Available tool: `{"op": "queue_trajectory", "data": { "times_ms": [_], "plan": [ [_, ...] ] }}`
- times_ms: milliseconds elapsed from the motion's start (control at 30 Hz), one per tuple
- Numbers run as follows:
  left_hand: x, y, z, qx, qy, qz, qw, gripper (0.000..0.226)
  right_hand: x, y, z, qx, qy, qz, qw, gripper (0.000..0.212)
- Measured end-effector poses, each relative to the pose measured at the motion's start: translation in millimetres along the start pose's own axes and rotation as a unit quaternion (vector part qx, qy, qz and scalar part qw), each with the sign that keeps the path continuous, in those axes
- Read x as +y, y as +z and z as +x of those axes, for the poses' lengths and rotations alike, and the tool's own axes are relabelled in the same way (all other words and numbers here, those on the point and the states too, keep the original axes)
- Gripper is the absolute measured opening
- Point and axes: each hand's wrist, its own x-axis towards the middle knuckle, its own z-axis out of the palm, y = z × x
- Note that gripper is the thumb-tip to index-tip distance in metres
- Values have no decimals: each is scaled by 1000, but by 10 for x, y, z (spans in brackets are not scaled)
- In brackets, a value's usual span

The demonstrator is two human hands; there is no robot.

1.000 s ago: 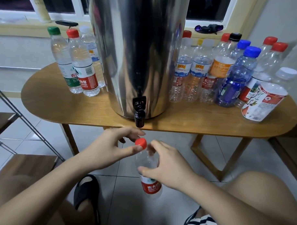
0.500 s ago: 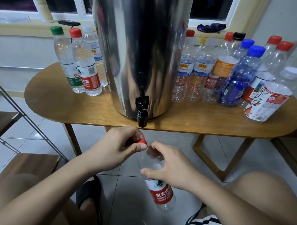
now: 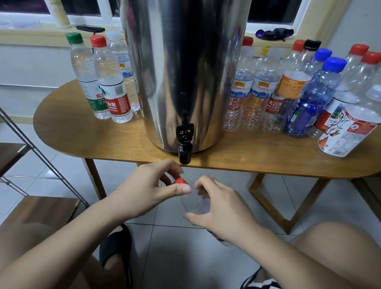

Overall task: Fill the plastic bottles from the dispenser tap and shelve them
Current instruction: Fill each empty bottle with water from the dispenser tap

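Two hands on one job: left hand (image 3: 149,192) pinches the red cap (image 3: 180,181) while right hand (image 3: 224,210) wraps the bottle (image 3: 194,206), steadying it I guess, just below the tap (image 3: 184,151).

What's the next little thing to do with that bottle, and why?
Probably lift the cap clear and bring the bottle up under the tap. The left hand pinches the cap at the neck; the right hand grips the bottle, which looks empty, just below the tap.
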Motion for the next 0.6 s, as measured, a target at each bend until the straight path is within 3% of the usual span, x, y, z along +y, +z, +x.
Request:
{"op": "queue_trajectory", "data": {
  "times_ms": [133,267,433,600],
  "plan": [
    [-30,-76,1,-65,8,-49,997,46,3,-19,2,-2,1,7,1000,59],
    [-28,-98,7,-37,-3,-25,999,35,0,-1,4,-10,0,7,1000,60],
    [-49,-202,33,85,18,34,996,35,9,17,33,9,15,12,1000,61],
    [-218,-417,114,200,17,151,968,33,52,43,64,30,34,56,997,63]
  ]
}}
